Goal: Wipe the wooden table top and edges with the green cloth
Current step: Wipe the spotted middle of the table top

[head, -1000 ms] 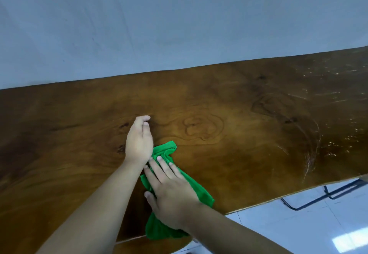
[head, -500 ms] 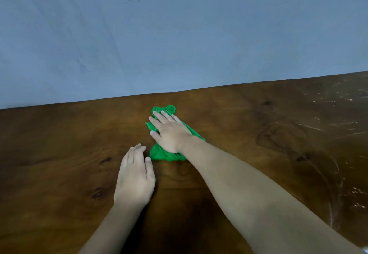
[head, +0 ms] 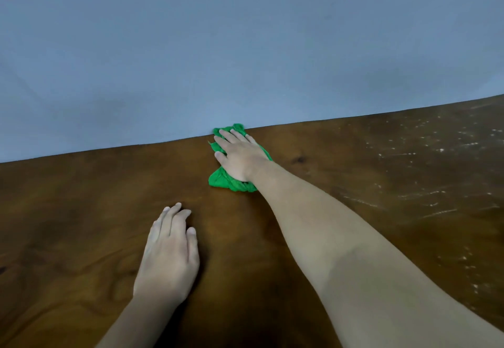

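Note:
The dark wooden table top [head: 81, 211] fills the lower half of the view. A bunched green cloth [head: 222, 180] lies at the table's far edge, right against the wall. My right hand [head: 240, 156] presses flat on the cloth with the arm stretched far forward, fingers reaching the far edge. My left hand [head: 170, 252] rests palm down on the bare wood, nearer to me and left of the cloth, holding nothing.
A plain blue-grey wall [head: 245, 47] rises straight behind the table's far edge. White dusty streaks and specks [head: 425, 156] mark the wood on the right side.
My right hand has pushed the green cloth away from me, from mid-table up to the far edge by the wall. My left hand has stayed flat on the wood.

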